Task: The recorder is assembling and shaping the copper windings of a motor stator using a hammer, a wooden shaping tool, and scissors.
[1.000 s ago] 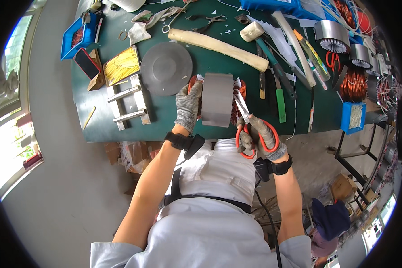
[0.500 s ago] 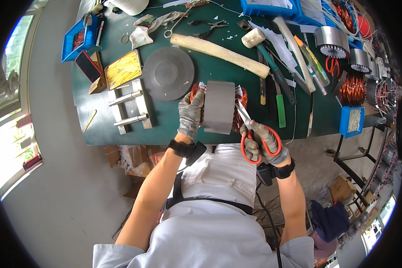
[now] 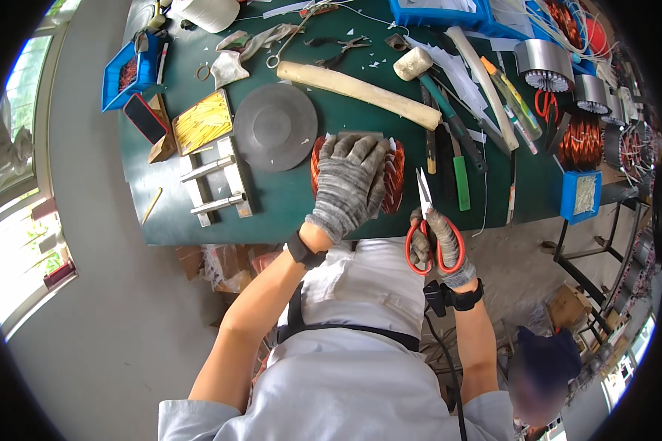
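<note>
At the near edge of the green workbench lies a motor stator, a grey metal ring with copper windings bulging at both ends. My left hand, in a grey knitted glove, is laid across the ring with its fingers curved over the far side, hiding most of the metal. Just right of it, my gloved right hand grips a pair of red-handled scissors. Their blades point away from me and stand apart from the windings, nearly closed.
Beyond the stator lie a round grey disc, a long pale wooden stick and a mallet. A metal frame and a tray of yellow strips are at left. More stators crowd the right; another person is lower right.
My left hand has moved from the stator's left end onto its top. The scissors have drawn back from the right-hand windings, and their blades have come closer together.
</note>
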Demonstrator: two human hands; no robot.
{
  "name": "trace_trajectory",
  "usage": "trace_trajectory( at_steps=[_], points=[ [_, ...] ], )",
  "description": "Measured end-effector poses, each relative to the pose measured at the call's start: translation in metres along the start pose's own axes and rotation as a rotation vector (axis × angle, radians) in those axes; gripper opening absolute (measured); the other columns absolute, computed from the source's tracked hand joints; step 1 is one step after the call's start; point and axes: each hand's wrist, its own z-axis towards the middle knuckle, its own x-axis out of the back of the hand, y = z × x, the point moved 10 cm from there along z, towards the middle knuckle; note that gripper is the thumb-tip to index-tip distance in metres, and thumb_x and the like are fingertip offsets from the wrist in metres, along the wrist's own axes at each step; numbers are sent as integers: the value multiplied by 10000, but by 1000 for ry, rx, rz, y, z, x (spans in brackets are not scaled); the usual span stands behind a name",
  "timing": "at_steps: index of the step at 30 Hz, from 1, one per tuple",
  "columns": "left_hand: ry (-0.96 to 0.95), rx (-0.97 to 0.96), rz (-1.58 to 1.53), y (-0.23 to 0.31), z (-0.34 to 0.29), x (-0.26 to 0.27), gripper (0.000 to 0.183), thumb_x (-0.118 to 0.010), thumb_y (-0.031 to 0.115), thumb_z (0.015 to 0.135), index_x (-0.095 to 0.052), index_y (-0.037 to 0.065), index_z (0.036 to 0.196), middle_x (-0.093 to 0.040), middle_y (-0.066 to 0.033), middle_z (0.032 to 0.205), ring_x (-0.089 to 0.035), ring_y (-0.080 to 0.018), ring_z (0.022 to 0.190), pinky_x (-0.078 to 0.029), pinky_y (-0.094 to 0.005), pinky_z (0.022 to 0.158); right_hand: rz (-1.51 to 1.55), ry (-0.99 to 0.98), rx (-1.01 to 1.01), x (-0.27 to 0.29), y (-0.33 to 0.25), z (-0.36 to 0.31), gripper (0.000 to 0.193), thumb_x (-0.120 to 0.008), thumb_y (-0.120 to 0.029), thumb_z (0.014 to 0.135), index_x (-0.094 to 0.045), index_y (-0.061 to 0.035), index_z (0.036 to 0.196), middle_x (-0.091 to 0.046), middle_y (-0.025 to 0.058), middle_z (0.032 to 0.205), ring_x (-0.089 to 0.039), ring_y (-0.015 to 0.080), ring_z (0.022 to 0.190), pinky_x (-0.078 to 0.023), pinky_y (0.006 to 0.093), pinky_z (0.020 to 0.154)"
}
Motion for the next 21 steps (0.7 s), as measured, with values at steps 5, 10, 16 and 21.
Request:
trace_trajectory(
  at_steps=[5, 10, 16, 21],
  points=[
    [-132, -11, 119, 0, -1, -19, 389, -549, 178, 695, -612, 275, 1067, -522, -103, 1155, -436, -330, 1118, -208, -536, 1026, 63, -18, -28, 3, -1, 0, 446, -480, -491, 875, -496, -46, 866, -390, -18, 472, -398, 78, 373, -410, 226, 390],
    [-90, -91, 39, 3, -1, -13, 327, -585, 205, 657, -657, 301, 961, -530, -79, 1148, -451, -326, 1102, -206, -556, 1017, 102, -73, -90, -11, -5, 1, 489, -469, -534, 860, -490, -47, 885, -423, 2, 475, -453, 106, 390, -499, 288, 470],
    [-85, -126, -13, 3, -5, -9, 327, -618, 157, 619, -666, 315, 902, -531, -30, 1131, -442, -310, 1106, -205, -552, 1019, 125, -158, -255, -32, -11, 11, 498, -447, -560, 858, -506, -67, 901, -420, -4, 480, -409, 106, 371, -472, 319, 467],
    [208, 97, -200, -32, -20, 30, 325, -568, 14, 623, -654, 155, 903, -500, -116, 1074, -436, -318, 1043, -348, -444, 920, 168, -193, -350, -33, -6, 16, 454, -475, -507, 868, -532, -60, 919, -485, 2, 530, -424, 95, 391, -509, 334, 506]
  ],
)
